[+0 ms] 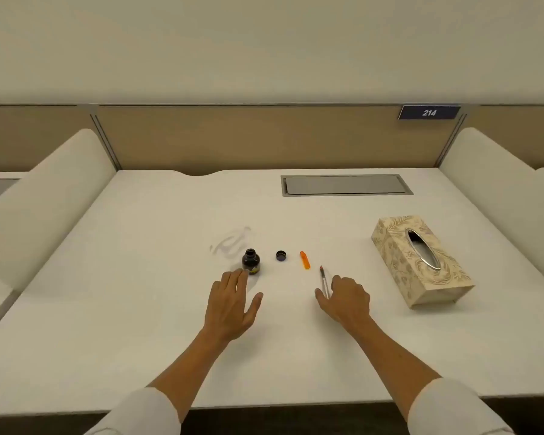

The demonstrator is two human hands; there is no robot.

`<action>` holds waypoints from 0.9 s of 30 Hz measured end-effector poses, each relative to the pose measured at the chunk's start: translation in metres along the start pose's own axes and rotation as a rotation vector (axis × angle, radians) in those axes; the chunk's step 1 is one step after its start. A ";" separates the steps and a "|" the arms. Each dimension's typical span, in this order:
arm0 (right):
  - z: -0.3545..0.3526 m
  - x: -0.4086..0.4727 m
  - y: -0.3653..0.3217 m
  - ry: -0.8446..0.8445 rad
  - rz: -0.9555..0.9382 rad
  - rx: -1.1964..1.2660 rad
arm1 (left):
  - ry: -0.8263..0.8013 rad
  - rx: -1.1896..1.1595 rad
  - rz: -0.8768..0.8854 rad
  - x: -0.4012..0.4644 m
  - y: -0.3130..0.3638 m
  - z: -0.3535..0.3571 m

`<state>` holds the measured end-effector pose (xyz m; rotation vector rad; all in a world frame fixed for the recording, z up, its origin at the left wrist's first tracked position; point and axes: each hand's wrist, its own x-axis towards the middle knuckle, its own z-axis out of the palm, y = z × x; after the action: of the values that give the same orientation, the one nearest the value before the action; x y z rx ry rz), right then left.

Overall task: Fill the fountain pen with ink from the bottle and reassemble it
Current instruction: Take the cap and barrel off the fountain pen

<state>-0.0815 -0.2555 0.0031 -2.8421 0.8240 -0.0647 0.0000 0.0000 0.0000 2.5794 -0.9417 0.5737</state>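
A small dark ink bottle [251, 261] stands uncapped on the white desk [157, 277]. Its dark round cap [281, 255] lies just to the right. Further right lies an orange pen piece [304, 259]. The thin clear pen front part with its nib [323, 279] points away from me, and its near end sits between the thumb and curled fingers of my right hand [346, 298]. My left hand [233, 304] hovers flat with fingers spread, holding nothing, its fingertips just short of the bottle's near left side.
A patterned tissue box [421, 262] lies at the right of the desk. A grey cable hatch [346, 185] is set in the desk at the back. A faint smear [230, 243] marks the surface behind the bottle. Padded dividers [38, 199] flank both sides.
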 end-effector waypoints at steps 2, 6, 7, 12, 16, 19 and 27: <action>0.002 0.001 0.001 -0.040 0.012 -0.004 | 0.003 -0.032 -0.011 0.003 0.006 0.005; 0.011 0.001 0.001 -0.071 0.015 0.040 | 0.018 -0.119 -0.054 0.006 0.022 0.013; 0.012 0.003 0.001 -0.067 0.024 0.054 | 0.024 -0.146 -0.063 0.008 0.025 0.016; 0.021 0.009 0.003 -0.046 0.040 0.114 | -0.040 -0.300 -0.193 0.017 0.045 0.026; 0.024 0.008 0.005 0.002 0.059 0.241 | -0.188 -0.529 -0.408 0.031 0.059 0.033; 0.019 0.001 0.000 0.063 0.055 0.475 | -0.271 -0.746 -0.555 0.045 0.069 0.031; -0.010 -0.032 -0.016 -0.028 -0.007 1.022 | -0.426 -1.287 -0.754 0.070 0.106 0.007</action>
<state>-0.1008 -0.2270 0.0158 -1.8712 0.5368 -0.3364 -0.0202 -0.1175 0.0459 1.5924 -0.1751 -0.6352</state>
